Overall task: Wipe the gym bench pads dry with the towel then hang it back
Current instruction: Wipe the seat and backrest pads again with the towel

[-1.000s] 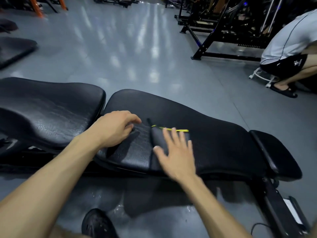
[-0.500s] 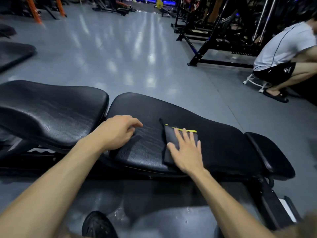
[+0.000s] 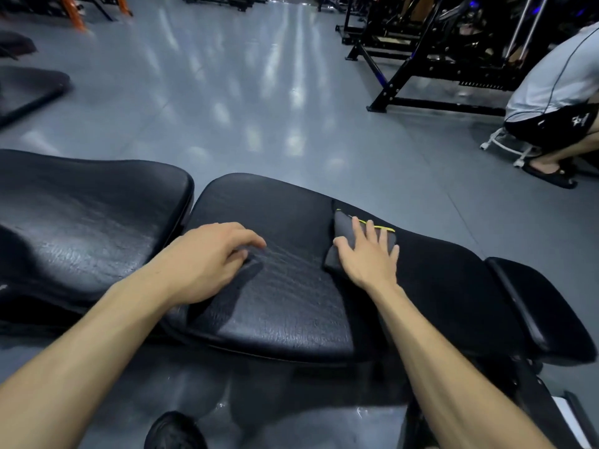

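A black gym bench lies across the view with a left pad (image 3: 84,228), a long middle pad (image 3: 278,306) and a small end pad (image 3: 534,306) on the right. A dark grey folded towel (image 3: 340,231) with a yellow edge lies on the middle pad. My right hand (image 3: 369,254) presses flat on the towel, fingers spread. My left hand (image 3: 214,257) rests on the middle pad near its left end, fingers curled, holding nothing. The pad's leather looks creased and shiny between my hands.
A crouching person (image 3: 557,102) in a white shirt and black shorts sits at the right by a black machine frame (image 3: 421,76). Another black pad (image 3: 29,89) is at the far left. My dark shoe (image 3: 175,432) shows below the bench on the grey floor.
My right hand has slid the towel rightward along the middle pad. My left hand has stayed near the pad's left end.
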A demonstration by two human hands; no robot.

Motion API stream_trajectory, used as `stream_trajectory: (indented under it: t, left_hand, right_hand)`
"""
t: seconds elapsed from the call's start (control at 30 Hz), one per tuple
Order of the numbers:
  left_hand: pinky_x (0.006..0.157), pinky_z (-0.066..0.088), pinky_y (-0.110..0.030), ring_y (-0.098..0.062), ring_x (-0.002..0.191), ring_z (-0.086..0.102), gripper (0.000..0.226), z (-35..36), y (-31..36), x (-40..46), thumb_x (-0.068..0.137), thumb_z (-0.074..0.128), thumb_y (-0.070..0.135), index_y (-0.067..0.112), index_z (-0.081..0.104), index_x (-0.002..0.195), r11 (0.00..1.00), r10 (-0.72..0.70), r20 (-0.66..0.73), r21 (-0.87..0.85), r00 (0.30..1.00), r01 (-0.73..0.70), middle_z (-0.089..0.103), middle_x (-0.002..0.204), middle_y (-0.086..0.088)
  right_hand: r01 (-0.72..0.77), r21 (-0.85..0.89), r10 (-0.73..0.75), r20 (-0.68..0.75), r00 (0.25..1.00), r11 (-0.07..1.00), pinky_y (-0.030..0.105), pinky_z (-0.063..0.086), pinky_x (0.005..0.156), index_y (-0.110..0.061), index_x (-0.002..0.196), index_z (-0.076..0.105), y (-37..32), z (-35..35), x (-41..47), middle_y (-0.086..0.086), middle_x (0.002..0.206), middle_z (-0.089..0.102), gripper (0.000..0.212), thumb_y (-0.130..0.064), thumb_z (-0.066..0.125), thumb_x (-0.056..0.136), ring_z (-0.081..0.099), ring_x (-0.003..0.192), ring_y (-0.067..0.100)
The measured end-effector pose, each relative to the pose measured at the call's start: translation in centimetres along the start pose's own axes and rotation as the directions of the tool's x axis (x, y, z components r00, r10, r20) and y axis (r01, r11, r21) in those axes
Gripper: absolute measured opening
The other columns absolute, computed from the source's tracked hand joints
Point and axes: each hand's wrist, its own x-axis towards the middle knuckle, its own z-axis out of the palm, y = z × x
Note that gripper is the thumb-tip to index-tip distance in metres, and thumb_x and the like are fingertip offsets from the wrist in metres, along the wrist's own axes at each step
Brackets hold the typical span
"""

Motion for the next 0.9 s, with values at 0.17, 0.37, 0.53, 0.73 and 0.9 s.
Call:
stream_trajectory:
  t: [0.17,0.37,0.53,0.73,0.9]
  left_hand:
    - [0.096,0.051,-0.041,-0.013,0.117,0.061,0.041,0.0,-0.1,1.5,0.093,0.037,0.033,0.038,0.065,0.123,0.999,-0.020,-0.024,-0.029,1.000,0.019,0.065,0.122,0.019]
    - [0.096,0.053,-0.042,-0.012,0.116,0.063,0.039,-0.2,-1.2,1.4,0.093,0.040,0.030,0.038,0.064,0.122,0.999,-0.049,-0.097,-0.026,0.994,0.046,0.065,0.121,0.021]
    - [0.095,0.053,-0.041,-0.018,0.113,0.065,0.036,-0.5,-2.4,0.7,0.096,0.047,0.017,0.029,0.069,0.122,0.996,-0.089,-0.155,-0.021,0.984,0.087,0.069,0.120,0.012]
    - [0.097,0.050,-0.040,-0.017,0.115,0.062,0.038,-0.4,-2.6,2.2,0.096,0.055,0.008,0.030,0.068,0.124,0.996,-0.084,-0.151,-0.034,0.985,0.079,0.068,0.122,0.012]
    - [0.097,0.049,-0.036,-0.015,0.112,0.062,0.037,-1.2,-4.4,0.3,0.096,0.056,0.008,0.029,0.069,0.123,0.993,-0.117,-0.199,-0.055,0.973,0.108,0.068,0.121,0.014]
  right_hand:
    - [0.629,-0.071,-0.626,0.067,0.777,0.774,0.046,-0.005,0.125,-0.045,0.159,0.005,-4.4,1.7,-9.2,-0.012,0.170,-0.003,0.074,-0.063,0.024,0.089,-0.010,0.157,0.014]
    - [0.342,-0.020,-0.343,-0.018,0.939,0.939,0.062,0.013,0.122,-0.040,0.160,0.018,-0.4,-0.2,2.3,-0.007,0.170,0.011,0.076,-0.067,0.020,0.088,0.004,0.156,0.018]
    - [0.156,-0.023,-0.156,0.002,0.988,0.987,0.058,0.000,0.124,-0.036,0.162,0.008,-4.8,0.4,4.4,-0.003,0.171,0.000,0.071,-0.059,0.028,0.098,-0.006,0.157,0.025]
    - [0.576,-0.008,-0.575,0.063,0.816,0.817,0.048,0.006,0.124,-0.047,0.159,0.012,-3.2,0.6,-1.4,-0.016,0.170,0.003,0.074,-0.069,0.023,0.089,-0.002,0.157,0.011]
    - [0.162,0.049,-0.160,-0.050,0.986,0.986,0.058,0.017,0.122,-0.038,0.159,0.024,2.6,-1.2,6.0,-0.009,0.169,0.016,0.069,-0.062,0.032,0.095,0.007,0.156,0.014]
